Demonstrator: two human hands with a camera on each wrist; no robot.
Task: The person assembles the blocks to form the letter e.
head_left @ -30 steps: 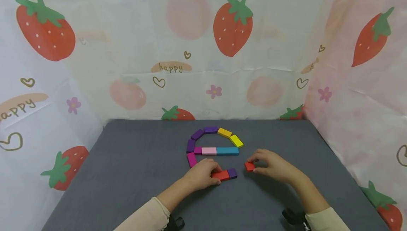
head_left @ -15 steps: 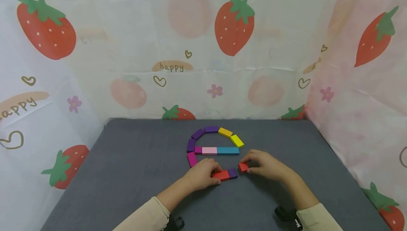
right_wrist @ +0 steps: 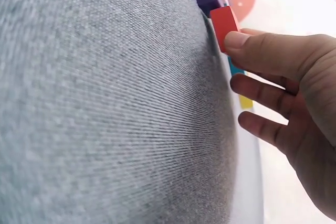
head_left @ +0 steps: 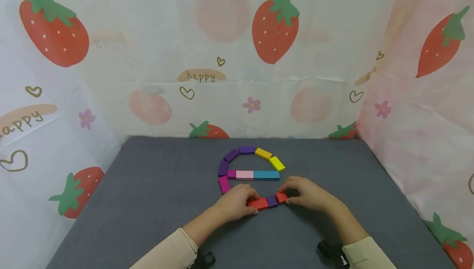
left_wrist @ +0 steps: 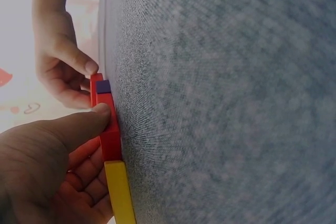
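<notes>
My left hand (head_left: 233,203) pinches a longer red block (head_left: 259,204) between thumb and fingers on the grey cloth. At that block's right end lies a small purple block (head_left: 272,201). A yellow block (left_wrist: 119,190) continues the row at the other end in the left wrist view; in the head view my left hand hides it. My right hand (head_left: 310,193) pinches a small red block (head_left: 281,197) by thumb and fingertips. That block is held slightly angled, right beside the purple one. In the right wrist view, its other fingers (right_wrist: 262,95) are spread away from the block.
Behind the hands, purple blocks (head_left: 231,155) and yellow blocks (head_left: 277,163) form an arch. A straight bar of magenta, pink (head_left: 245,175) and blue (head_left: 266,175) blocks crosses beneath it. A magenta block (head_left: 224,184) slants down toward my left hand. Strawberry-print cloth (head_left: 275,100) backs the table.
My right hand has moved left with the small red block, closing the gap to the purple block. My left hand keeps its hold on the longer red block; the head view has shifted slightly.
</notes>
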